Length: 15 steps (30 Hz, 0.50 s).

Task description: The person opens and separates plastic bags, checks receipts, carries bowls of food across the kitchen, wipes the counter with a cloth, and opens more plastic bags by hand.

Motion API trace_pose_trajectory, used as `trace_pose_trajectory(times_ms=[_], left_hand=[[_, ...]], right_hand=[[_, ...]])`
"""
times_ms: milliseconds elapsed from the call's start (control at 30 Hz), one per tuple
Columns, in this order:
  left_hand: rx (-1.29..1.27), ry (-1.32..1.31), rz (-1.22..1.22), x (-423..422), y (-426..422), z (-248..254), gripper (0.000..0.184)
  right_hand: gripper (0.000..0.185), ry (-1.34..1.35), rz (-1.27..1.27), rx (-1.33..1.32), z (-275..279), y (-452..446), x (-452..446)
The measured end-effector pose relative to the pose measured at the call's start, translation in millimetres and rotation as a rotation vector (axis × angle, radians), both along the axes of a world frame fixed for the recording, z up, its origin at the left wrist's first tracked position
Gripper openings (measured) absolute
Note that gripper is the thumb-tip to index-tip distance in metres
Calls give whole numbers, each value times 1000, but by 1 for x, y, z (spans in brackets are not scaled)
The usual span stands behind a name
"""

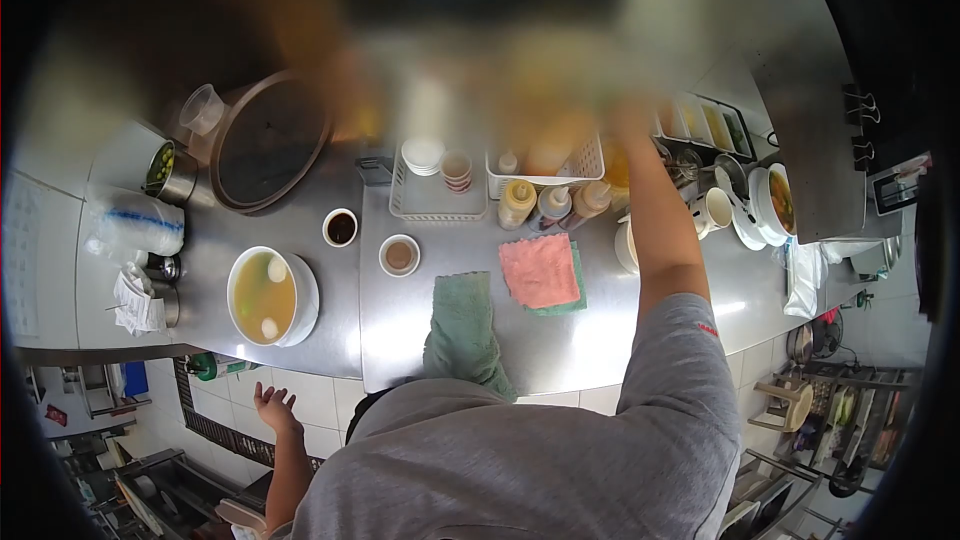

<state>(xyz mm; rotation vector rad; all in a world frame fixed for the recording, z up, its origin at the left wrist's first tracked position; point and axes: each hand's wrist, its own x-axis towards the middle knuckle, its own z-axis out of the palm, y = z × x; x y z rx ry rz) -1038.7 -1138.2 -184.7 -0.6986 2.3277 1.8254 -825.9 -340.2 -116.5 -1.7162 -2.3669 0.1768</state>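
My left hand (pixel 274 408) hangs in the air below the counter's front edge, its fingers apart and nothing in them. Closest to it on the counter is a white bowl of yellowish soup (pixel 265 296) with pale round pieces, set on a white plate. My right arm stretches to the back of the counter. There my right hand (pixel 627 122) is smeared by blur, so its fingers and anything in them cannot be made out. Near it are a white basket (pixel 546 178), squeeze bottles (pixel 553 206) and a tray of divided compartments (pixel 708 127).
A large round dark tray (pixel 270 143) leans at the back left. Small cups of dark sauce (pixel 340 228) and brown sauce (pixel 400 255) stand mid-counter. A green towel (pixel 465 328) hangs over the front edge beside a pink cloth (pixel 540 270). Another soup bowl (pixel 778 202) is at right.
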Motion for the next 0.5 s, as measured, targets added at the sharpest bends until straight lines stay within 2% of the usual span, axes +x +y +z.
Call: trace_pose_trajectory(times_ms=[100,167,267,300,367,433,500], left_hand=[[21,-17,-12,0,0,-3,63],[44,-31,-40,-2,1,-3,58],[100,-59,-60,-9,6,-2,53],[101,-65,-55,-13,8,-2,53],[147,-78,-139,-23,12,-5,51],[197,-83,-173,-30,23,-1,51],[262,-94,-196,-41,23,-12,55]], right_hand=[[29,50,53,20,-67,66,15],[28,311,82,40,-96,96,22],[22,539,-161,-120,23,-14,20],[22,532,-156,-120,30,-19,24],[17,657,-184,-297,40,-23,38],[18,851,-309,-432,69,-49,48],[21,845,-181,-389,90,-75,56]])
